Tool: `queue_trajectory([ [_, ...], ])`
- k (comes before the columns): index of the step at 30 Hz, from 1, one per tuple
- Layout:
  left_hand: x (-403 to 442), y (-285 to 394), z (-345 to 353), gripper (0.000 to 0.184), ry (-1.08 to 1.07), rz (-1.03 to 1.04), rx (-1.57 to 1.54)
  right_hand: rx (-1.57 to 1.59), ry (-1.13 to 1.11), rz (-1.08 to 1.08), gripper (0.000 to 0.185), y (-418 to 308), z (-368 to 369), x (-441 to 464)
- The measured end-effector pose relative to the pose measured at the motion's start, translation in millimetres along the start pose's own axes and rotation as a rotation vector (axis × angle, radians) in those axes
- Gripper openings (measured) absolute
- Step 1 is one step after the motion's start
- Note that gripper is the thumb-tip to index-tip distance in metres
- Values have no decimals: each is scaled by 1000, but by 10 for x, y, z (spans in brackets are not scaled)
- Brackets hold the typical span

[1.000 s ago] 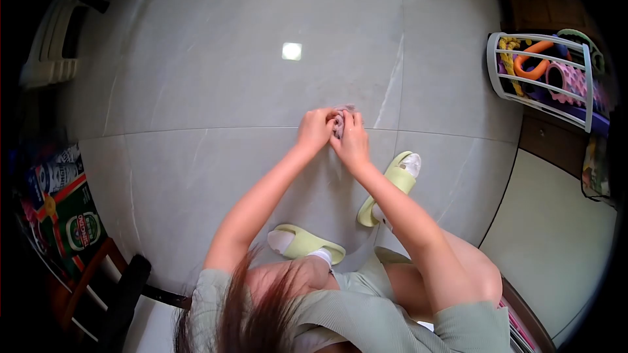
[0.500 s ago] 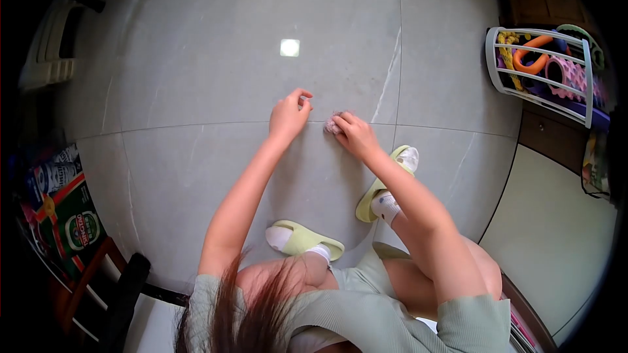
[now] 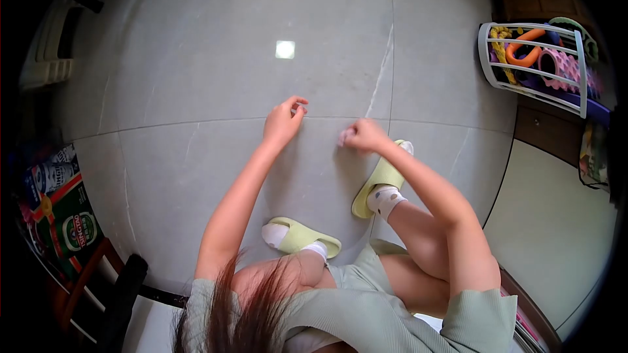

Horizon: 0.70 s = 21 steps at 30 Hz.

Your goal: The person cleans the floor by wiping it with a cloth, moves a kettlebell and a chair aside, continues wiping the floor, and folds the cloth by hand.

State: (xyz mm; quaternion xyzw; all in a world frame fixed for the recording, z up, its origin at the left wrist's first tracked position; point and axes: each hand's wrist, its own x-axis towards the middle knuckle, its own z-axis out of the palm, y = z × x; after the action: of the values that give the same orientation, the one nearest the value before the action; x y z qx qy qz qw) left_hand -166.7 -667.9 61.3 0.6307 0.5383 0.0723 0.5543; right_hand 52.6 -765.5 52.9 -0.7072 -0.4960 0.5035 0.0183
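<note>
Over the grey tiled floor (image 3: 216,78), my left hand (image 3: 285,119) hangs with its fingers loosely curved and apart, nothing visible in it. To its right, my right hand (image 3: 366,135) is closed round a small crumpled pinkish-grey cloth (image 3: 344,136), of which only a bit shows at the fingertips. The two hands do not touch. Below my right hand is one foot in a light green slipper (image 3: 377,186); the other slipper (image 3: 306,236) is lower and to the left.
A grey slatted basket (image 3: 485,52) with an orange ring and a pink roller stands at the right, by a brown cabinet (image 3: 546,132). Green and red boxes (image 3: 73,229) are at the left, above a wooden chair (image 3: 85,281). White stacked items (image 3: 46,73) stand at the upper left.
Both hands were together on the cloth. My left hand has let go and moved left; my right hand has moved right and slightly down with the cloth, its fingers now more closed.
</note>
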Motion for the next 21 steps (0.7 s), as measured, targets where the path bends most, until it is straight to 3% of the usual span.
queue_trajectory([
  [3,-5,-6,-14,23,11,-10,-53,583,-163,379,18,90,-317,167],
  [5,-10,-19,-33,23,-13,-18,-135,1064,-245,442,24,45,-392,192],
  [8,17,-80,-24,24,-61,-50,-287,1245,-294,434,27,-296,-515,185],
  [12,-12,36,-131,25,-90,-120,-598,1353,-368,368,26,-770,-551,366],
  [16,1,233,-419,29,38,-116,-737,1420,-476,264,18,-1374,-570,588],
  [19,53,492,-854,32,59,-78,-775,1009,-481,225,24,-1893,-822,677],
  [21,53,752,-1160,35,81,-30,-751,896,-501,190,26,-2228,-1169,698],
])
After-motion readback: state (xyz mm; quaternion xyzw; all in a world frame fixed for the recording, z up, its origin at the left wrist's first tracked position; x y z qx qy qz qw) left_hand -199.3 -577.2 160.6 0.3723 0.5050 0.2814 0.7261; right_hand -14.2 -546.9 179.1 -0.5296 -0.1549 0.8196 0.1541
